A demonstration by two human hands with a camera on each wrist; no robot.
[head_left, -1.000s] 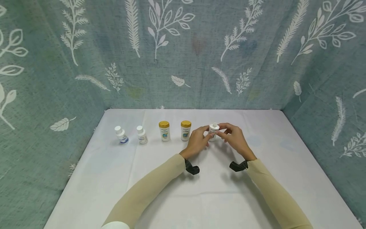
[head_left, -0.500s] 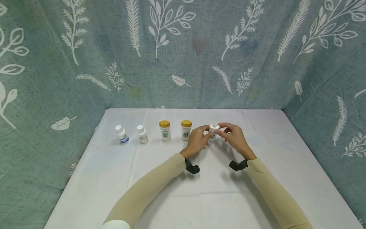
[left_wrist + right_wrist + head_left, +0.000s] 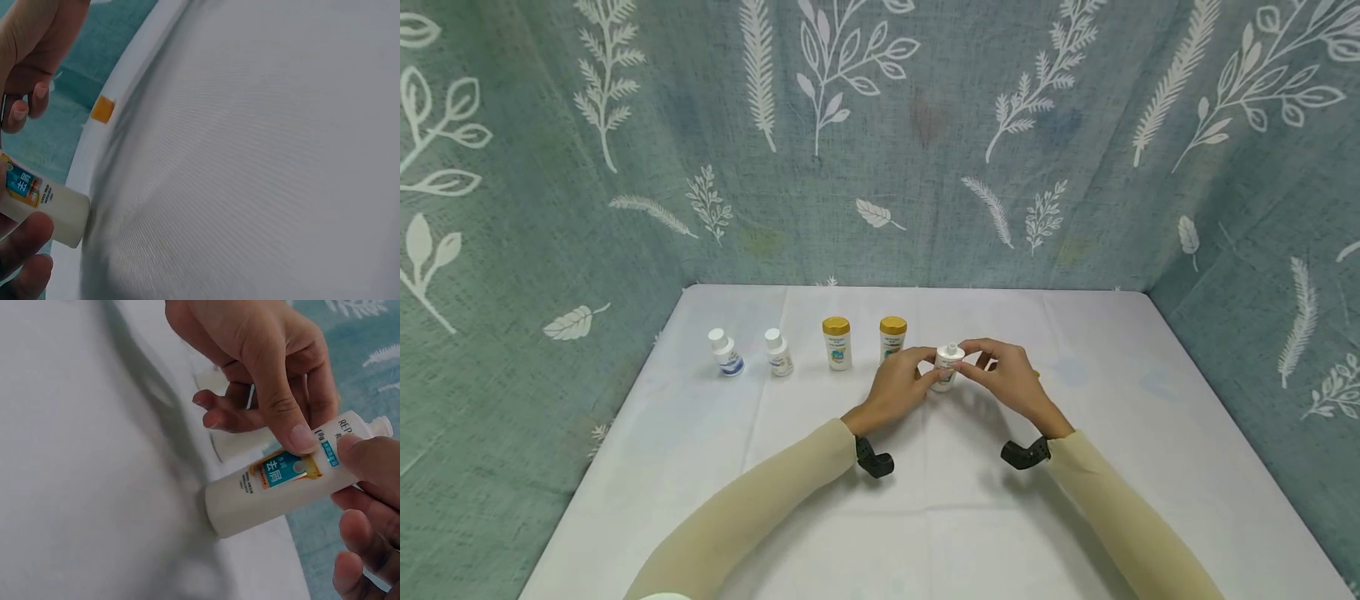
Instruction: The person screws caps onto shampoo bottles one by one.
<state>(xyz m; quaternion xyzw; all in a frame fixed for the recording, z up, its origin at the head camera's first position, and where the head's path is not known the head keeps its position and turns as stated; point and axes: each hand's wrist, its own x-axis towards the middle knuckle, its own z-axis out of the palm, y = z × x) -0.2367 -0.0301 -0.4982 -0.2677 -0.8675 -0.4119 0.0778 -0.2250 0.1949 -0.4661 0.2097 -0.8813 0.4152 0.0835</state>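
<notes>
Both hands are on a small white shampoo bottle point(image 3: 950, 355), which stands upright with its narrow neck uncovered. From its left side my left hand point(image 3: 891, 390) grips it, thumb across the front label. My right hand point(image 3: 1009, 379) pinches it near the shoulder from the other side. In the right wrist view the bottle point(image 3: 275, 487) shows a blue and orange label, with a left thumb pressed on it. A gold cap point(image 3: 103, 109) lies on the table in the left wrist view; in the head view it is mostly hidden behind the right hand.
Left of the hands stand two white bottles with gold caps, one point(image 3: 837, 346) fully visible and another point(image 3: 892, 335) partly covered by the left hand. Farther left are two white-capped bottles point(image 3: 726, 353) point(image 3: 778, 354). A patterned green cloth point(image 3: 880, 150) walls the white table point(image 3: 850, 542).
Both hands have brought the bottle slightly left and nearer to the person. A bit of gold now shows behind the right hand. The head view has shifted slightly.
</notes>
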